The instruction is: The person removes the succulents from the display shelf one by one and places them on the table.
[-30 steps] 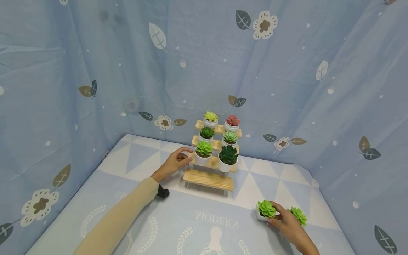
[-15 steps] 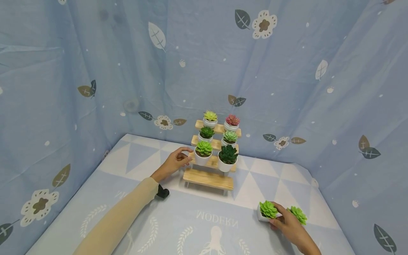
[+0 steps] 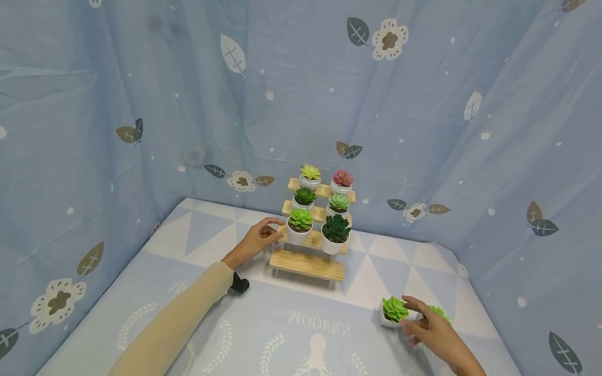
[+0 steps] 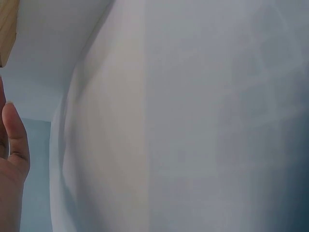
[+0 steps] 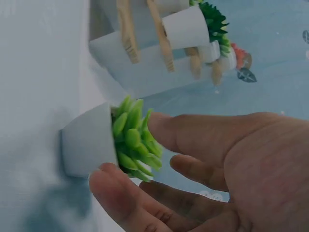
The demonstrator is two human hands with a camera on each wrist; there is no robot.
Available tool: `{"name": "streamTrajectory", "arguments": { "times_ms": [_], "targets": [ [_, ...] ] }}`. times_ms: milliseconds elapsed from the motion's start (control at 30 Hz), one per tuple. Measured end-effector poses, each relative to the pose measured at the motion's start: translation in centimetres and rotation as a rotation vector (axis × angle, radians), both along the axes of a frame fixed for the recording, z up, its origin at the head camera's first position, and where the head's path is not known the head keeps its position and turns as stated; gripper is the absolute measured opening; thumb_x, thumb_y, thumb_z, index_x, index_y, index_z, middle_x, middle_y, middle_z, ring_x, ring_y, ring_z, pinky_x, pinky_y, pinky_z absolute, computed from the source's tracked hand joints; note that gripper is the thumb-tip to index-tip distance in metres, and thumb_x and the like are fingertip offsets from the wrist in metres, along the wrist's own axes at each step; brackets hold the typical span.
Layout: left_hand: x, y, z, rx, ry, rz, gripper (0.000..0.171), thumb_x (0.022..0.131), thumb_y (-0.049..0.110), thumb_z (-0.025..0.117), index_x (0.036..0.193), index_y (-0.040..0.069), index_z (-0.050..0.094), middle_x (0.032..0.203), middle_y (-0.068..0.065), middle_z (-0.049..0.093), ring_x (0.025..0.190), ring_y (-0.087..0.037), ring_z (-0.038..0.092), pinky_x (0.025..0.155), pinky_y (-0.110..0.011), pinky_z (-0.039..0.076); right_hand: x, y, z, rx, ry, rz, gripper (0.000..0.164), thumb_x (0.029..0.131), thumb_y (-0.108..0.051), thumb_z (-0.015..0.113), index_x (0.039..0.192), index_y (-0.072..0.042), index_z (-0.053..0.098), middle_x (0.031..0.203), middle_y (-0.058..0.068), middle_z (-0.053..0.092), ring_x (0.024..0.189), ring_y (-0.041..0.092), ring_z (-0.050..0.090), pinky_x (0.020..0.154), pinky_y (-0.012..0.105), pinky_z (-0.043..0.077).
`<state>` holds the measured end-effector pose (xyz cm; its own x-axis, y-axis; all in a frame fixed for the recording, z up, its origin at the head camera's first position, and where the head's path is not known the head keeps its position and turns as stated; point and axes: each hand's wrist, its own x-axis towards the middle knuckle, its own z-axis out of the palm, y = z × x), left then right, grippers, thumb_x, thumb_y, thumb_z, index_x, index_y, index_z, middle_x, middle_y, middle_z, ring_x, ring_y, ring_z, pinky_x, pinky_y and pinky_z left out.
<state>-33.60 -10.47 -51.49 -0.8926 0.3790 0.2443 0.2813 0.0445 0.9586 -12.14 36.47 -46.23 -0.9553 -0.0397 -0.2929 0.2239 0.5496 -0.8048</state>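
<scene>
My left hand [image 3: 257, 240] is at the left end of the third shelf of a wooden tiered plant stand [image 3: 307, 265]. Its thumb and index fingertip are close to the shelf end; whether they pinch it is unclear. In the left wrist view a shelf corner [image 4: 7, 34] appears above the thumb [image 4: 16, 133]. At right, a bright green potted succulent [image 3: 394, 310] stands upright on the table in a white pot [image 5: 89, 142]. My right hand [image 3: 435, 334] is spread beside it, thumb and fingers apart, holding nothing. Behind this hand, another green succulent [image 3: 439, 314] is partly hidden.
Two potted succulents stand on each of the upper three shelves, including a red one [image 3: 343, 178] and a dark green one [image 3: 336, 230]. The lowest shelf is bare wood. A black object [image 3: 240, 284] shows under my left wrist. Blue patterned curtain [image 3: 301, 104] surrounds the table [image 3: 226, 318].
My right hand has let go of the white-potted succulent, spread its fingers and drawn slightly right. The pot stays on the table. My left hand keeps its place at the stand.
</scene>
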Motion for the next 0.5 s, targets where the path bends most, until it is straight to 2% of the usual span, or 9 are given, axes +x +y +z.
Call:
{"name": "streamTrajectory", "arguments": {
  "times_ms": [100,267,367,500],
  "targets": [
    [0.0,0.0,0.0,0.003,-0.005,0.0,0.039,0.104,0.026,0.065,0.14,0.015,0.057,0.102,-0.018,0.068,0.096,-0.045,0.065,0.09,-0.064,0.05,0.0,-0.1,0.9,0.021,0.03,-0.012,0.074,0.097,-0.032,0.074,0.158,-0.012,0.037,0.152,0.027,0.044,0.088,0.032,0.069,0.072,0.042,0.06],
    [0.0,0.0,0.0,0.013,-0.009,-0.012,0.043,0.106,0.02,0.063,0.145,0.006,0.052,0.104,-0.023,0.066,0.098,-0.053,0.061,0.091,-0.066,0.048,-0.4,-0.3,2.1,0.08,0.114,-0.042,0.067,0.099,-0.039,0.07,0.155,-0.015,0.042,0.147,0.024,0.052,0.093,0.029,0.07,0.074,0.039,0.059],
    [0.0,0.0,0.1,0.025,-0.022,-0.025,0.045,0.106,0.016,0.061,0.147,0.0,0.049,0.105,-0.027,0.065,0.1,-0.058,0.058,0.092,-0.07,0.045,-1.0,-0.5,2.5,0.098,0.169,-0.053,0.066,0.099,-0.044,0.068,0.154,-0.015,0.044,0.142,0.021,0.057,0.095,0.029,0.07,0.076,0.039,0.06],
    [-0.1,0.0,0.1,0.029,-0.029,-0.035,0.045,0.107,0.015,0.059,0.147,-0.001,0.047,0.106,-0.028,0.064,0.101,-0.06,0.056,0.093,-0.071,0.044,-2.0,-1.1,2.7,0.11,0.249,-0.068,0.066,0.098,-0.052,0.066,0.151,-0.017,0.048,0.137,0.017,0.061,0.1,0.026,0.069,0.077,0.036,0.06]
  ]
}}
